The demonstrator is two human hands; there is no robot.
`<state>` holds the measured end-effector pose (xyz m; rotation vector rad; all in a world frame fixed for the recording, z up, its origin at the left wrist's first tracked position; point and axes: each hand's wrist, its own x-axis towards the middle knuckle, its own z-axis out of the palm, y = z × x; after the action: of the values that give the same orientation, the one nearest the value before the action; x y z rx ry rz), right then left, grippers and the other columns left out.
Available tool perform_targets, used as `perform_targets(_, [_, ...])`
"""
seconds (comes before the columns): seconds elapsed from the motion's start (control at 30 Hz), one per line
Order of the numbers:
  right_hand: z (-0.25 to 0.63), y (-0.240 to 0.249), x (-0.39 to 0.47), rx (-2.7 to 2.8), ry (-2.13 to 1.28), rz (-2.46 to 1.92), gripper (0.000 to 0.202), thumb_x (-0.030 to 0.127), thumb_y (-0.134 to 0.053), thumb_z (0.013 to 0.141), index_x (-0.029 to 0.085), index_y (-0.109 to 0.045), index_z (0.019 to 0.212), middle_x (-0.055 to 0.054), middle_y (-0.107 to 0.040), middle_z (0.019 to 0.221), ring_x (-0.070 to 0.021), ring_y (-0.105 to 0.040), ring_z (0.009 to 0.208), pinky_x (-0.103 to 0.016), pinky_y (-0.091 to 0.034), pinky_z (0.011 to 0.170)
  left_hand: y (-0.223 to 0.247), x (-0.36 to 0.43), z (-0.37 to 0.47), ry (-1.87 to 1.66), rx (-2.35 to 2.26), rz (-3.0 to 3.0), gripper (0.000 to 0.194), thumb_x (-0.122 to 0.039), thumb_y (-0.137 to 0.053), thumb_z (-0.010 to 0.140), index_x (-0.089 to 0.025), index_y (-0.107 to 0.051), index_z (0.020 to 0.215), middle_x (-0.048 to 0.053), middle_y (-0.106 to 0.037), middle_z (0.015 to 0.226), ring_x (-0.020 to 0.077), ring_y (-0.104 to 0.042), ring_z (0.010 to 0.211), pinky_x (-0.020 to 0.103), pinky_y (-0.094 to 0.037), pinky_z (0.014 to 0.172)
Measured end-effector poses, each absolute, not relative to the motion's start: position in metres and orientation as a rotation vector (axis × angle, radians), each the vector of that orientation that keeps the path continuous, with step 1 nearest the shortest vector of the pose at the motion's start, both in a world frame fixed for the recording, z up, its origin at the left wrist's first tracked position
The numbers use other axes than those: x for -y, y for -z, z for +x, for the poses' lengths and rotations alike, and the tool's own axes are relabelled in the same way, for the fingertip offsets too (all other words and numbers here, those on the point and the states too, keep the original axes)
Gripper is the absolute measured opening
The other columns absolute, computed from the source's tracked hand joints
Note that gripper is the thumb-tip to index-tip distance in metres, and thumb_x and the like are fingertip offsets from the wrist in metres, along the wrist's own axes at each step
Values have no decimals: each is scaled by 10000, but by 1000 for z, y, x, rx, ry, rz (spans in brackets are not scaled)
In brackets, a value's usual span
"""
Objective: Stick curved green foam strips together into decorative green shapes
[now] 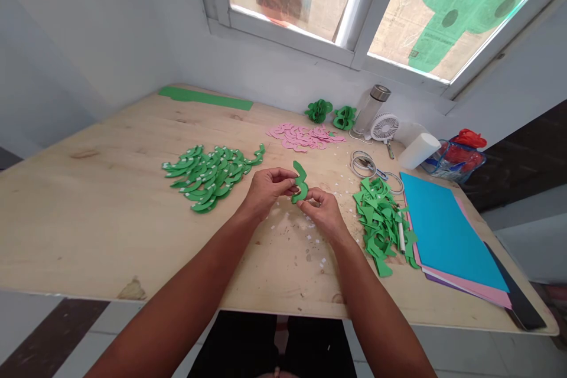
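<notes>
Between my two hands, above the middle of the table, is a curved green paper cutout (300, 175) shaped somewhat like a 3. My left hand (270, 189) pinches its left side near the middle. The fingertips of my right hand (322, 210) grip its lower end. To the left lies a spread of similar green cutouts (212, 174), many bearing small white tabs. Tiny white paper bits (310, 238) are scattered on the wood below my hands. Right of my right hand sits a heap of green paper scraps (376, 218).
Pink cutouts (296, 136), two green paper balls (318, 111), a bottle (373, 107) and a small fan (384, 127) stand toward the wall. Scissors (374, 168), a white pen (401, 237) and stacked coloured sheets (452, 230) are at right. A green strip (208, 98) lies far left.
</notes>
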<state>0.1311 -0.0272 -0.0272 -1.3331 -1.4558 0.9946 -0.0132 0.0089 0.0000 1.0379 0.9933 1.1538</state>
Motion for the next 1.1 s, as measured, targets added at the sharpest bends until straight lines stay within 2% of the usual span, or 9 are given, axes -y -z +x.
perform_targets(0.3, [130,22,29,1482,-1010,-1299,83,269,-644,684,195,-672,710,-46,-684,896,-199,-605,861,-304,-461,760,-1,-9,-14,-1172,-996,1047,257,-279,-745,550,-129,-678,747,30,-668,595,166,-642,558,301,-538,608])
perform_targets(0.5, [128,17,31,1450,-1042,-1346,111,283,-629,681,188,-670,718,-30,-679,794,-184,-602,767,-266,-444,644,0,-11,-16,-1189,-1000,1027,271,-294,-760,534,-132,-675,735,24,-661,599,168,-641,563,306,-538,610])
perform_targets(0.73, [127,17,31,1435,-1027,-1352,138,308,-630,685,186,-677,730,-23,-667,785,-154,-567,692,-230,-404,569,0,-11,-15,-1189,-985,999,270,-272,-767,528,-124,-678,736,21,-662,600,155,-635,548,297,-539,611])
perform_targets(0.83, [127,16,32,1401,-1037,-1388,170,335,-612,698,173,-667,700,1,-618,675,-114,-497,568,-212,-344,505,0,-11,-14,-1190,-970,1007,252,-261,-761,540,-121,-680,734,20,-666,600,147,-633,544,286,-537,614])
perform_targets(0.93, [126,15,33,1362,-1089,-1399,199,353,-582,711,164,-639,683,38,-499,543,-78,-380,465,-202,-263,452,0,-11,-13,-1195,-974,1023,249,-264,-761,545,-121,-681,734,21,-668,603,148,-634,543,290,-539,618])
perform_targets(1.0, [126,14,33,1339,-1115,-1400,210,364,-567,713,165,-614,664,53,-428,503,-71,-332,444,-200,-229,439,1,-10,-13,-1197,-979,1034,257,-269,-765,543,-121,-682,737,25,-671,609,154,-638,548,295,-541,618])
perform_targets(1.1, [126,14,33,1312,-1130,-1404,214,370,-559,706,168,-597,646,59,-397,487,-69,-311,436,-202,-218,438,2,-11,-13,-1201,-983,1044,277,-283,-773,535,-120,-684,741,33,-674,612,167,-647,560,307,-543,621])
